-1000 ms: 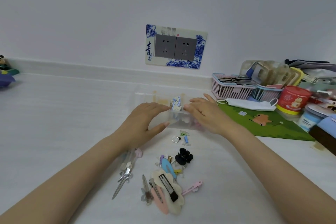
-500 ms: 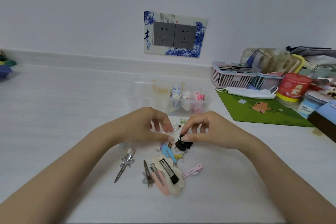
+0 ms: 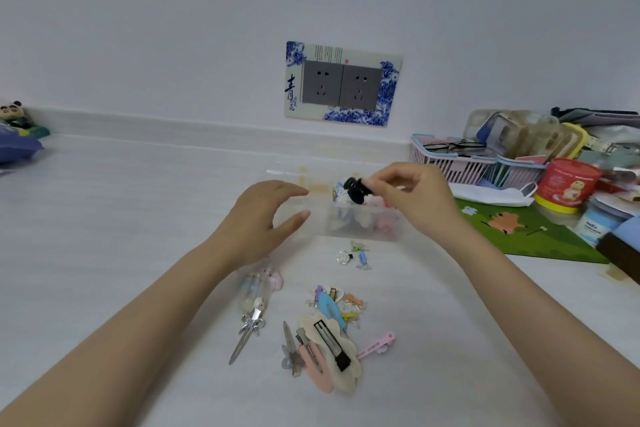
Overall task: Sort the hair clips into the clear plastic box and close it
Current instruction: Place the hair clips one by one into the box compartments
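**Black clip over the box: where this could slip**

Head view. The right hand (image 3: 414, 198) pinches a black claw clip (image 3: 356, 189) between thumb and fingertips, holding it just above the rim of the clear plastic box (image 3: 363, 222), which sits toward the back of the surface (image 3: 121, 218), right of centre. The left hand (image 3: 258, 222) is open and empty, fingers curved, close to the box's left end; whether it touches the wall I cannot tell, since the plastic is nearly invisible there. Some clips already lie inside the box.

The grip is a light one at the clip's end, so the clip could swing or drop outside the front wall if let go too soon. The box looks light and its edges are hard to see; a knock from either hand could push it back or tip it, spilling what is in it.

Many clips are unsorted: a small group (image 3: 355, 256) just in front of the box, a larger pile (image 3: 329, 333) nearer the front edge, and long clips (image 3: 254, 308) to its left. A sleeveless forearm sweeping low could scatter them. No lid can be made out, so closing may be fiddly.
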Demonstrator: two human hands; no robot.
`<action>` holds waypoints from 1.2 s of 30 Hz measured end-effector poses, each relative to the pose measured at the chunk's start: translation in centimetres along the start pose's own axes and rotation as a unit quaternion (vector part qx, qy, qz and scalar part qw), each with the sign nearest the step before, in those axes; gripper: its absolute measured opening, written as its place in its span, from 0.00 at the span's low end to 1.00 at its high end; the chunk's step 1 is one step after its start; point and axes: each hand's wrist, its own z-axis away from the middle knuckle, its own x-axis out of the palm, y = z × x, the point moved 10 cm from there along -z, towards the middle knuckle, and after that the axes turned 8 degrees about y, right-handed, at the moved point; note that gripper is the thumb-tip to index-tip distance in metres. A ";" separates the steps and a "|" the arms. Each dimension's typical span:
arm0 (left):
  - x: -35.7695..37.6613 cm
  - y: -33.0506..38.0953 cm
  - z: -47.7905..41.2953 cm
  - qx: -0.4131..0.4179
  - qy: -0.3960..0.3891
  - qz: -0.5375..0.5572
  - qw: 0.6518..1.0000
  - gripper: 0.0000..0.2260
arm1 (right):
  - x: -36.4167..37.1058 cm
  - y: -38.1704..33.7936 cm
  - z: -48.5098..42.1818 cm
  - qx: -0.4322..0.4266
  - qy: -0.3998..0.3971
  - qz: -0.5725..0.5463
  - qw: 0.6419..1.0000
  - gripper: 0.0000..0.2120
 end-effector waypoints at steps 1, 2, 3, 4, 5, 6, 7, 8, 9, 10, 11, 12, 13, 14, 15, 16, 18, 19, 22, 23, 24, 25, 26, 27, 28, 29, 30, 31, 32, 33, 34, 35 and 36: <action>0.1 -0.5 0.0 -0.011 0.000 -0.008 1.000 0.29 | 0.5 -0.4 -0.7 -0.012 -0.001 0.008 1.000 0.02; 0.0 -1.0 0.0 -0.018 0.003 -0.016 1.000 0.30 | 1.2 -0.6 -1.3 -0.020 -0.003 0.014 1.000 0.02; -0.1 -1.3 0.0 -0.023 0.008 -0.020 0.999 0.31 | 2.1 -0.8 -1.7 -0.028 -0.005 0.021 0.999 0.02; -0.2 -1.6 0.0 -0.027 0.011 -0.019 0.999 0.32 | 3.0 -0.9 -2.0 -0.038 -0.006 0.032 0.999 0.02; -0.2 -1.7 0.0 -0.033 0.010 -0.011 0.999 0.32 | 4.0 -0.9 -2.2 -0.046 -0.006 0.047 0.998 0.02; 0.0 -1.8 0.1 -0.038 0.004 -0.002 0.999 0.33 | 4.8 -0.7 -2.2 -0.048 -0.005 0.059 0.997 0.03; 0.4 -1.9 0.1 -0.042 -0.004 0.008 0.999 0.34 | 5.5 -0.3 -2.2 -0.046 -0.004 0.067 0.997 0.03; 0.7 -1.9 0.2 -0.042 -0.011 0.013 0.999 0.34 | 6.0 0.1 -2.0 -0.043 -0.004 0.068 0.997 0.03; 1.1 -1.9 0.2 -0.042 -0.016 0.015 0.999 0.34 | 6.2 0.4 -1.9 -0.040 -0.003 0.062 0.997 0.02; 1.4 -1.9 0.2 -0.044 -0.021 0.016 0.999 0.34 | 6.2 0.8 -1.7 -0.038 -0.002 0.054 0.998 0.02; 1.6 -1.8 0.3 -0.047 -0.027 0.017 0.998 0.34 | 6.1 1.0 -1.6 -0.039 0.002 0.050 0.998 0.02; 1.9 -1.8 0.3 -0.050 -0.033 0.019 0.998 0.33 | 5.9 1.2 -1.5 -0.041 0.006 0.050 0.998 0.01; 2.0 -1.6 0.3 -0.050 -0.038 0.020 0.998 0.33 | 5.8 1.3 -1.4 -0.041 0.009 0.054 0.998 0.01; 2.1 -1.4 0.3 -0.049 -0.040 0.022 0.998 0.32 | 5.7 1.4 -1.4 -0.038 0.010 0.059 0.997 0.01; 2.2 -1.2 0.3 -0.047 -0.040 0.025 0.998 0.32 | 5.7 1.6 -1.4 -0.032 0.008 0.063 0.997 0.02; 2.3 -1.1 0.2 -0.045 -0.039 0.027 0.998 0.32 | 5.7 1.8 -1.3 -0.025 0.006 0.066 0.997 0.02; 2.2 -1.1 0.1 -0.042 -0.034 0.031 0.998 0.32 | 5.7 2.1 -1.3 -0.018 0.001 0.071 0.997 0.03; 2.1 -1.0 0.0 -0.038 -0.032 0.029 0.998 0.31 | 5.7 2.2 -1.3 -0.019 0.002 0.074 0.997 0.03; 1.7 -0.3 -0.4 -0.016 -0.020 0.028 0.999 0.31 | 5.8 2.5 -1.3 -0.023 0.009 0.096 0.995 0.02; 1.7 -0.2 -0.4 -0.011 -0.019 0.026 0.999 0.31 | 5.9 2.6 -1.3 -0.026 0.007 0.108 0.994 0.02; 1.7 -0.1 -0.4 -0.006 -0.019 0.020 1.000 0.31 | 6.0 2.6 -1.3 -0.030 0.001 0.121 0.992 0.03; 1.8 -0.1 -0.4 -0.002 -0.019 0.013 1.000 0.31 | 6.2 2.6 -1.3 -0.035 -0.010 0.133 0.990 0.04; 1.8 -0.1 -0.4 0.000 -0.019 0.005 1.000 0.31 | 6.3 2.6 -1.3 -0.038 -0.025 0.143 0.989 0.05; 1.8 -0.2 -0.3 0.000 -0.018 -0.001 1.000 0.31 | 6.4 2.6 -1.2 -0.040 -0.038 0.154 0.987 0.06; 1.7 -0.3 -0.3 -0.002 -0.018 -0.006 1.000 0.31 | 6.3 2.5 -1.1 -0.040 -0.045 0.161 0.985 0.07; 1.6 -0.3 -0.3 -0.002 -0.017 -0.010 1.000 0.30 | 6.0 2.5 -0.9 -0.040 -0.044 0.162 0.985 0.07; 1.4 -0.2 -0.3 0.002 -0.016 -0.011 1.000 0.30 | 5.6 2.3 -0.6 -0.038 -0.039 0.153 0.987 0.07; 0.9 0.3 -0.2 0.012 -0.011 -0.008 1.000 0.28 | 5.0 2.0 -0.1 -0.037 -0.031 0.134 0.990 0.06; 0.3 0.9 -0.2 0.022 -0.004 0.006 1.000 0.25 | 4.5 1.6 0.4 -0.037 -0.024 0.108 0.993 0.04; -0.2 1.5 0.0 0.024 -0.005 0.036 0.999 0.20 | 3.9 1.2 1.0 -0.037 -0.024 0.080 0.996 0.03; -0.4 2.1 0.1 0.015 -0.024 0.081 0.996 0.15 | 3.5 0.8 1.7 -0.035 -0.035 0.053 0.997 0.03; -0.1 2.7 0.4 -0.001 -0.066 0.129 0.990 0.11 | 3.3 0.5 2.5 -0.030 -0.061 0.032 0.997 0.03; 0.6 3.4 1.0 -0.017 -0.123 0.164 0.979 0.09 | 3.4 0.3 3.4 -0.019 -0.100 0.018 0.995 0.02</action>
